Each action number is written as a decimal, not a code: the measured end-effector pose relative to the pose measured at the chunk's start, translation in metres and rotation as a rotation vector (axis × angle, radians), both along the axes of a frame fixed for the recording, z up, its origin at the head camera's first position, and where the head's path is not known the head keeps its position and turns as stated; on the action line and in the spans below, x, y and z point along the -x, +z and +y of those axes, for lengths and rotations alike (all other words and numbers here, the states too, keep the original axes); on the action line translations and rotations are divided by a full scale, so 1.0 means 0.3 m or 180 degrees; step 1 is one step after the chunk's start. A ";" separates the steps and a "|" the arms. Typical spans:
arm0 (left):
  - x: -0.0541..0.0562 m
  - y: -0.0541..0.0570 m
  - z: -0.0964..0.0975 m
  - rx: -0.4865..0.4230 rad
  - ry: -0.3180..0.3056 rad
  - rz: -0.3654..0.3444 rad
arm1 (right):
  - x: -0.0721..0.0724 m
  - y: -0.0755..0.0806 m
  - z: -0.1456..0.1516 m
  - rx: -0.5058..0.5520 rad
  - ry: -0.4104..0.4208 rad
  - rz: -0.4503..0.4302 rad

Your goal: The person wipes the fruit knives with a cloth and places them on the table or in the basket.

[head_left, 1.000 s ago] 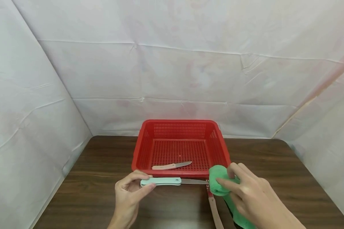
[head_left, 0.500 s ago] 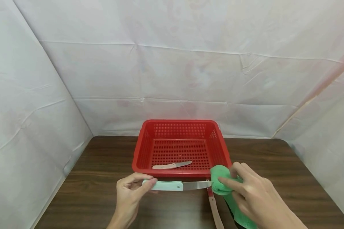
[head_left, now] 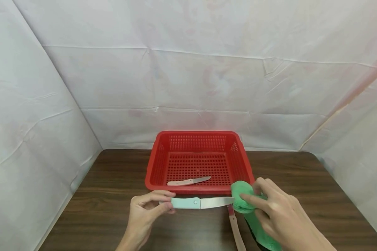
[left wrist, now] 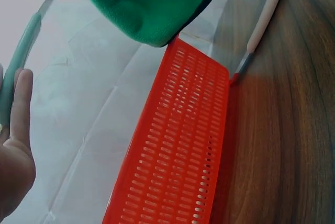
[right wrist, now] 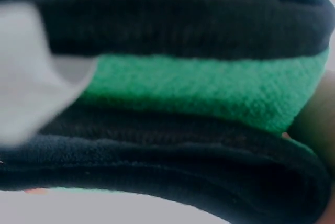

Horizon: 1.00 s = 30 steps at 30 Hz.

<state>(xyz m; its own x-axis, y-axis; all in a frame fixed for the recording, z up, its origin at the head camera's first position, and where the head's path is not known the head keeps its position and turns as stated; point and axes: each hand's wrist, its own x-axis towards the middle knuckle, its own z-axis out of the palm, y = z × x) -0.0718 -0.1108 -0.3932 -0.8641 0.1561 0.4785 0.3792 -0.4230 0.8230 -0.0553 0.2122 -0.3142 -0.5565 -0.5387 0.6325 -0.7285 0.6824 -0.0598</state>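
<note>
My left hand (head_left: 147, 209) pinches the mint-green handle of a knife (head_left: 201, 203), fingers and thumb curled round it, blade level and pointing toward my right hand (head_left: 278, 218). My right hand grips a folded green cloth (head_left: 243, 200), fingers wrapped over its top; the blade tip meets the cloth. A second knife with a pink handle (head_left: 235, 230) lies on the wooden table (head_left: 97, 209) below the cloth. Just beyond both hands stands a red basket (head_left: 243, 164) holding a third knife (head_left: 188, 181).

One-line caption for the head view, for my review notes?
Left hand holds a mint-handled knife, its blade tip at a green cloth gripped by the right hand.
</note>
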 end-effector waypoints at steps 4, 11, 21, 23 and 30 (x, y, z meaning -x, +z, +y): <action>0.002 -0.002 -0.004 0.0169 0.0015 0.0061 | 0.002 -0.002 0.009 0.0057 -0.0059 0.0013; 0.004 0.004 -0.010 0.0394 0.0071 -0.0026 | -0.005 0.026 0.018 0.0197 -0.0214 0.0109; 0.011 0.014 0.003 0.0398 0.0099 0.0094 | 0.002 0.089 -0.055 0.0414 0.0061 0.0596; 0.013 0.017 0.006 0.0369 0.0095 0.0143 | 0.002 0.096 -0.079 0.0414 0.0149 0.0639; 0.015 0.024 0.020 0.0270 0.0074 0.0216 | -0.014 0.088 -0.146 0.0212 0.0348 0.0429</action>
